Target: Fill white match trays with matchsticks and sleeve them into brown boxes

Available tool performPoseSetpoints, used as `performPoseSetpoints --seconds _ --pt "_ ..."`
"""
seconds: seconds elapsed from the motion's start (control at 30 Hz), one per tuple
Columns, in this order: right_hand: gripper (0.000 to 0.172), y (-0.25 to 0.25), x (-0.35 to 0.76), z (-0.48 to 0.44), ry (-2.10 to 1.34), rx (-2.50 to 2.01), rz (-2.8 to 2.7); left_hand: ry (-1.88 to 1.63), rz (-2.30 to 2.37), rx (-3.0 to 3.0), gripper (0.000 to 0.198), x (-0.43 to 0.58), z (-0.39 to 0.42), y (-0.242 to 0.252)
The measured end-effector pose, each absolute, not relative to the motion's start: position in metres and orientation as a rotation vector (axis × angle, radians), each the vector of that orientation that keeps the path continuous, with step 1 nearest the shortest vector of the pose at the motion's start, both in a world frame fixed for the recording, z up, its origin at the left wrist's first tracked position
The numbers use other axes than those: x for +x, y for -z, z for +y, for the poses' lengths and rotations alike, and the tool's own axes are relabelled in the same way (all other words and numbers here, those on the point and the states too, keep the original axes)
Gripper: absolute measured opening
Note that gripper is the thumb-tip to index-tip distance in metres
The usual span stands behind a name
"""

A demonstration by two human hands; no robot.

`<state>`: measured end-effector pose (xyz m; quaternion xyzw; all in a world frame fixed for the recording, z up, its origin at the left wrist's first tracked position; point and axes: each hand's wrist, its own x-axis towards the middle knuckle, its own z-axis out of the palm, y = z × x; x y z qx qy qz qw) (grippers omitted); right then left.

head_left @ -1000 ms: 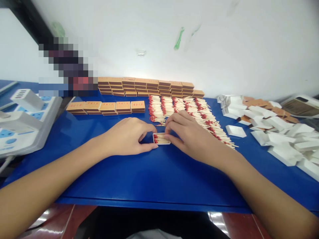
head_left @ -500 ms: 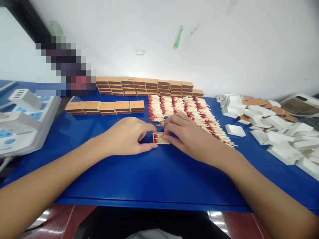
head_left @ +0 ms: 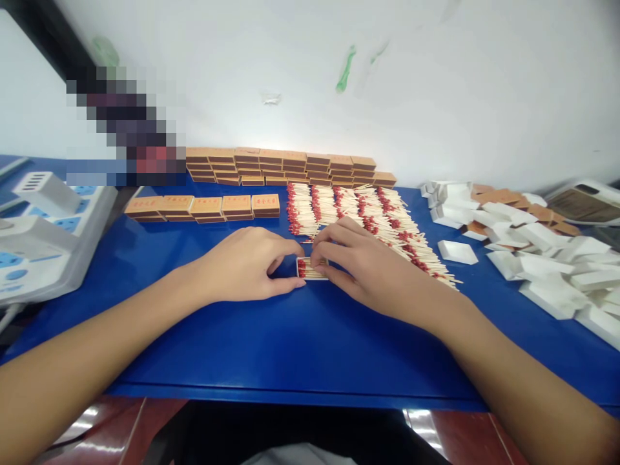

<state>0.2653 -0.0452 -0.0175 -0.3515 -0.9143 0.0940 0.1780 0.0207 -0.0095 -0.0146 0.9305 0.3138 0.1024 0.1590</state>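
A small white matchbox tray (head_left: 299,268) lies on the blue table between my hands, with red-headed matches (head_left: 305,270) inside it. The thumb and forefinger of my left hand (head_left: 254,265) grip its left end. Over the tray's right part, my right hand (head_left: 356,255) has its fingertips drawn together on the matches, hiding that end. Just behind my hands lie several rows of loose matches (head_left: 343,206), their heads mostly to the left. My right forearm covers some of the table beside them.
Closed matchboxes (head_left: 208,206) form a row at the back left, and more are stacked (head_left: 281,165) along the wall. White trays (head_left: 552,258) and orange sleeves (head_left: 506,199) are heaped on the right. A power strip (head_left: 72,258) with plugs stands left.
My right fingertips have shifted slightly left over the matches in the tray. My left hand keeps its grip at the tray's left end.
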Motion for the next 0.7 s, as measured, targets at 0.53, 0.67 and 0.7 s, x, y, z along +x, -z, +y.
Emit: performPoseSetpoints --seconds 0.53,0.67,0.7 --pt "0.013 0.0212 0.2592 -0.0438 -0.237 -1.035 -2.532 -0.306 0.874 2.663 0.030 0.0225 -0.0097 0.0132" --pt "0.017 0.0206 0.2595 -0.0447 -0.259 -0.984 -2.534 -0.288 0.880 2.655 0.027 0.0224 -0.0099 0.0124" --pt "0.018 0.0204 0.2598 -0.0449 -0.264 -0.968 -2.535 -0.283 0.883 2.655 0.027 0.0222 -0.0099 0.0123"
